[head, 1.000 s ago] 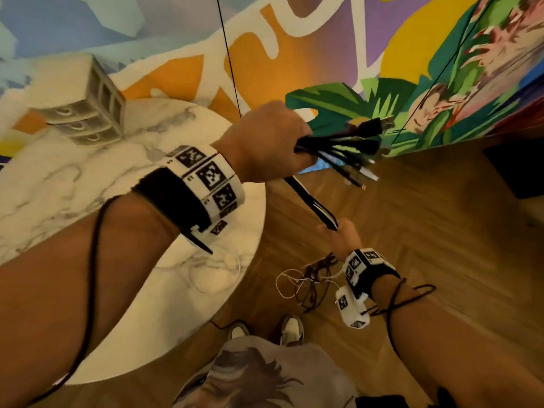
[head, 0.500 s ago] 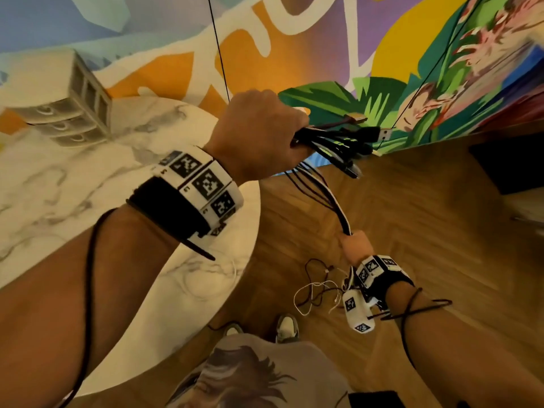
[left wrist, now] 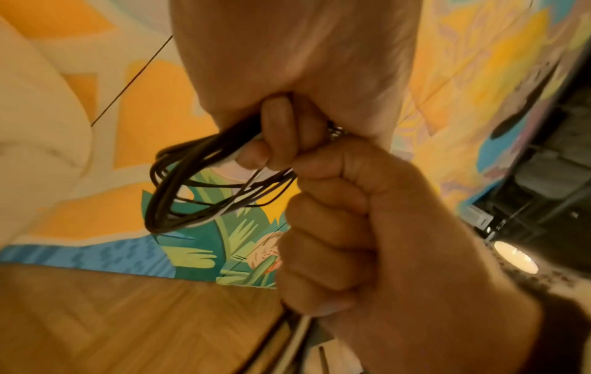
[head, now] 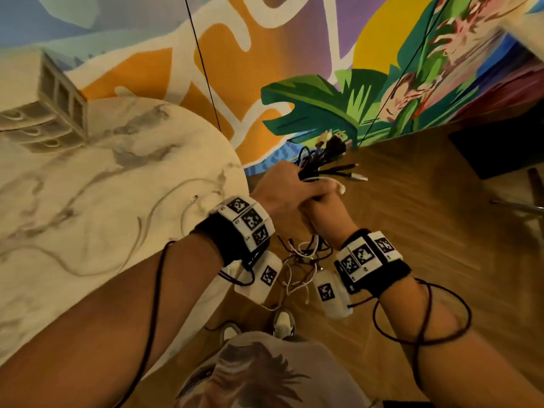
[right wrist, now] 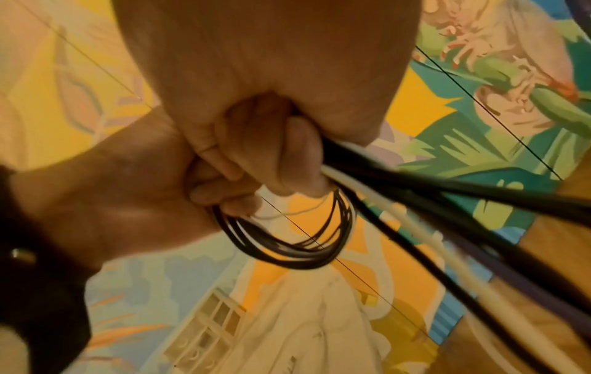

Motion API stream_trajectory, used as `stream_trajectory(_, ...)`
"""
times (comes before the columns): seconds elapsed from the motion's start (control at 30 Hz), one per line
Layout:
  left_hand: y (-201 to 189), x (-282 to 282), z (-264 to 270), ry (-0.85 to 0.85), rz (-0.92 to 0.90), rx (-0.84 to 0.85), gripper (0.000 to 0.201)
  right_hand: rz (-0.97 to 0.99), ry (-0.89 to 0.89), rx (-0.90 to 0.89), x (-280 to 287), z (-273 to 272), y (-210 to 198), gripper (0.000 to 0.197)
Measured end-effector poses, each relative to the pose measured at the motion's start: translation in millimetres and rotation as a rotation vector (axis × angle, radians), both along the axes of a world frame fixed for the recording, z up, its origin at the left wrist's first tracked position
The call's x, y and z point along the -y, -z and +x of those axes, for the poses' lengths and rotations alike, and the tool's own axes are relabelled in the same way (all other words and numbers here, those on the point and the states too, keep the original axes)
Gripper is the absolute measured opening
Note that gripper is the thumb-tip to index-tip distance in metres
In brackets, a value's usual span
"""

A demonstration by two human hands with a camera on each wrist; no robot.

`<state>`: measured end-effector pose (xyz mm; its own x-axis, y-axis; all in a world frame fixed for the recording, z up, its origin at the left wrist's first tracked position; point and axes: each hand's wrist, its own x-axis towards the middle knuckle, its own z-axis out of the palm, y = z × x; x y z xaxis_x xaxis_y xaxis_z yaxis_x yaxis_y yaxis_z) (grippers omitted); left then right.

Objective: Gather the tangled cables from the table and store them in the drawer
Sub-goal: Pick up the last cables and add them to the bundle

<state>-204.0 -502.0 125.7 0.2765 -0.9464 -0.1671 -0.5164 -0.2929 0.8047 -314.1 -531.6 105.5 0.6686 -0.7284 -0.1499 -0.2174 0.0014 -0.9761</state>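
Cable bundle gripped in both fists.
Left hand and right hand, touching, each curl tightly round it beside the marble table.

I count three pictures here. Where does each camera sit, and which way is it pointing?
Head: worn on the head, looking down at both forearms, the left hand, the right hand and the round white marble table.
Left wrist: looks along the left hand towards the right fist.
Right wrist: looks along the right hand.
All three share the bundle of black and white cables.
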Motion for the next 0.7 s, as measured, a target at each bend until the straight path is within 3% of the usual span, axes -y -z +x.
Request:
stream_trajectory(0.1,-11.0,3.6,-2.9,-0.023,-0.056,0.013,0.033,0.059,0.003,0.069,-1.9,-2.3,10.4,0.030)
stream_trajectory(0.2,-32.5,5.5,-0.3,-0.104,-0.216,0.108,0.031,0.101,0.043,-0.163,-8.6,-16.9,54.6,0.042)
stream_trajectory(0.3,-63.9,7.6,18.1,-0.163,-0.365,0.178,0.031,0.166,0.164,-0.437,-1.3,-45.3,104.1,0.040)
stream_trajectory(0.43,-98.2,9.4,35.0,-0.230,-0.498,0.223,0.030,0.188,0.120,-0.704,7.1,-72.3,136.8,0.036)
stream_trajectory(0.7,-91.9,2.1,43.6,-0.237,-0.507,0.297,0.032,0.474,0.116,-0.708,12.1,-74.8,154.9,0.038)
